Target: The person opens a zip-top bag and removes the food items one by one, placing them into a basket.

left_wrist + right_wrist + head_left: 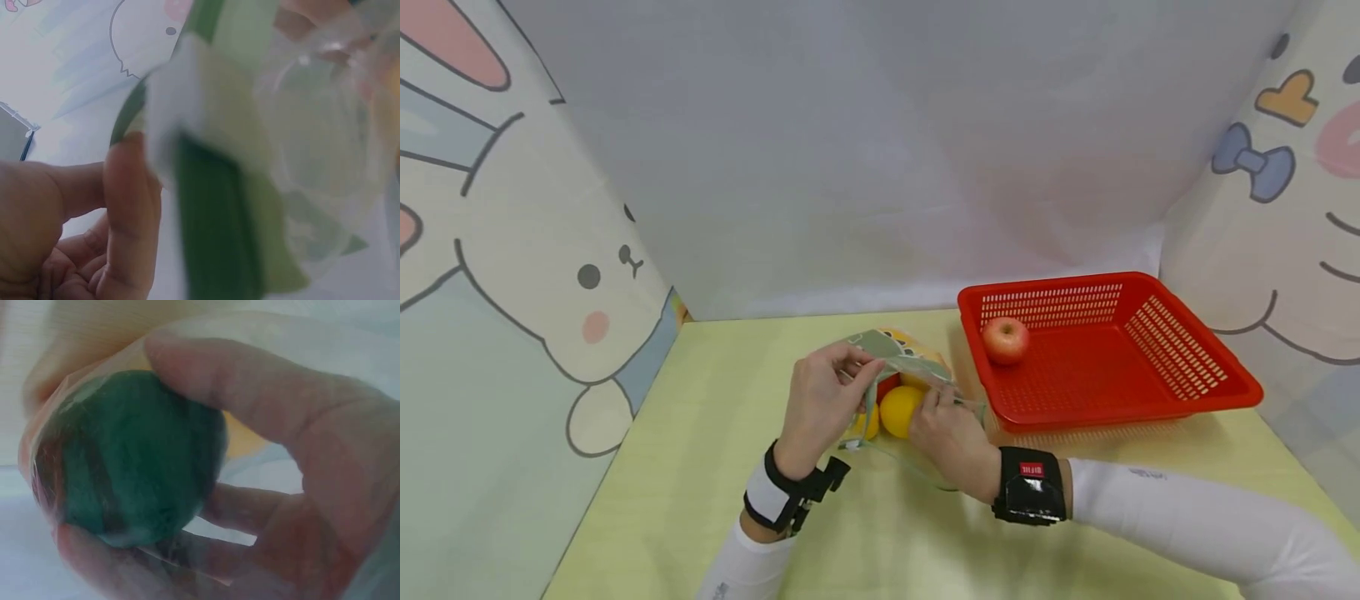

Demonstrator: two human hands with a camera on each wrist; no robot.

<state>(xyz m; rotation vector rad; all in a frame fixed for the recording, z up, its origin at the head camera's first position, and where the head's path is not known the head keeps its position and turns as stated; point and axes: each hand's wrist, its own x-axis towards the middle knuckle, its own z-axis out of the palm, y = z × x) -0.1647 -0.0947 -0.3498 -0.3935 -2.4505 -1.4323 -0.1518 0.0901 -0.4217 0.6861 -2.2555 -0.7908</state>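
Left hand: the left hand (826, 398) is raised just left of the bag (901, 360), wrist bent, fingertips pinching the bag's upper edge and lifting it open; the left wrist view shows the thumb (128, 206) pressed on the green-edged plastic.
Right hand: the right hand (951, 442) reaches into the bag's mouth from the near side, fingers curled round a round fruit (901, 410); the right wrist view shows the fingers (250, 394) wrapped round it behind clear film.
Bag: clear plastic with green trim, lying on the table (700, 467), just left of the basket (1187, 350); yellow and red fruit show inside.
Basket: red, slotted, holding one apple (1005, 339) in its left rear corner.
Surface: pale yellow-green table.
Room: white backdrop behind the basket, cartoon rabbit panels on both sides.
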